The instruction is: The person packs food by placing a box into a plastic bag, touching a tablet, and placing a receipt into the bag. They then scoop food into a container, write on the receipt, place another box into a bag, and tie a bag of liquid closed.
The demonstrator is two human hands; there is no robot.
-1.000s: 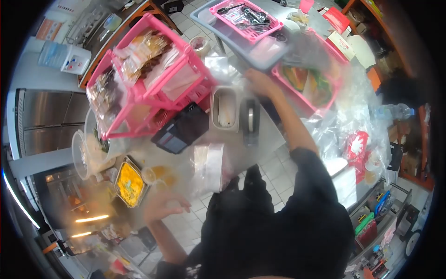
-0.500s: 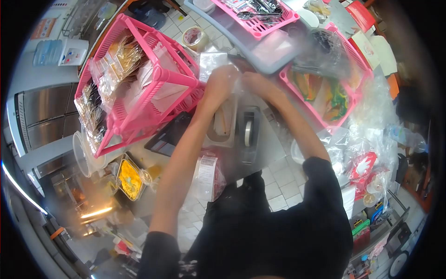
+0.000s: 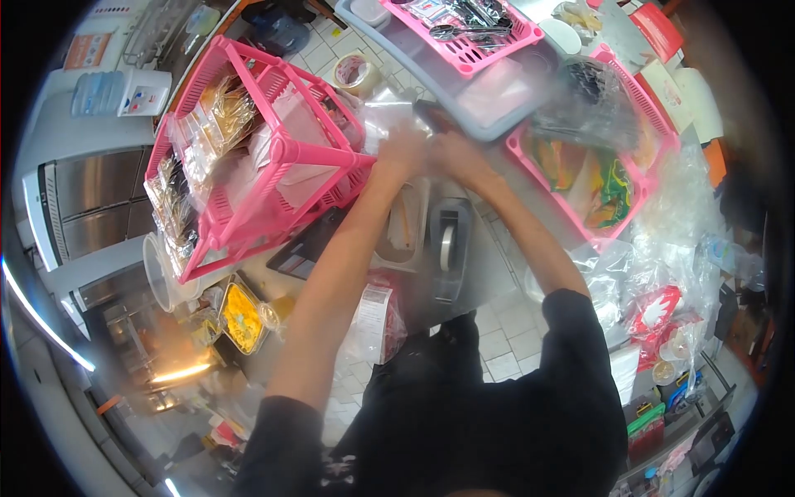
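Observation:
My left hand (image 3: 403,151) and my right hand (image 3: 457,157) are close together over the far end of the counter, both blurred. Fingers look curled in on each hand; what they pinch is hidden. Just beyond my left hand is a sheet of clear plastic (image 3: 385,116), perhaps touching it. Nearer my body, below the hands, a clear container (image 3: 399,228) holds a thin brown stick like a pencil. Beside it on the right stands a black tape dispenser (image 3: 451,265) with a white roll.
A pink basket rack (image 3: 286,153) with wrapped packets rises on the left, by a roll of tape (image 3: 356,74). At right are a grey bin (image 3: 480,124), a pink basket (image 3: 584,228) and plastic bags (image 3: 662,207). A yellow-filled tray (image 3: 242,319) sits lower left.
Both hands have come slightly lower in view. The white square beyond my left hand now shows as shiny clear plastic. The whole view has shifted a little down and right.

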